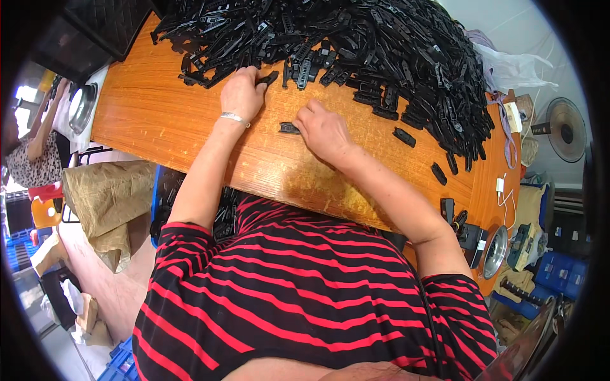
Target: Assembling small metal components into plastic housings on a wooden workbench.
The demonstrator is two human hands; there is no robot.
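Observation:
A big heap of black plastic parts (381,38), long and narrow with slots, covers the far side of the wooden table (146,127). At the heap's near edge is my left hand (241,93), fingers closed, with a small dark part (270,79) sticking out by its thumb. Closer to me, my right hand (324,131) pinches the right end of a short black plastic part (289,127) lying on the tabletop. Its fingertips are partly hidden behind the hand.
Loose black parts (404,136) lie right of my right hand. A blue crate (157,197) with black parts stands below the table's edge. A fan (564,130) is at the right, and another person's arm (47,120) shows at the far left.

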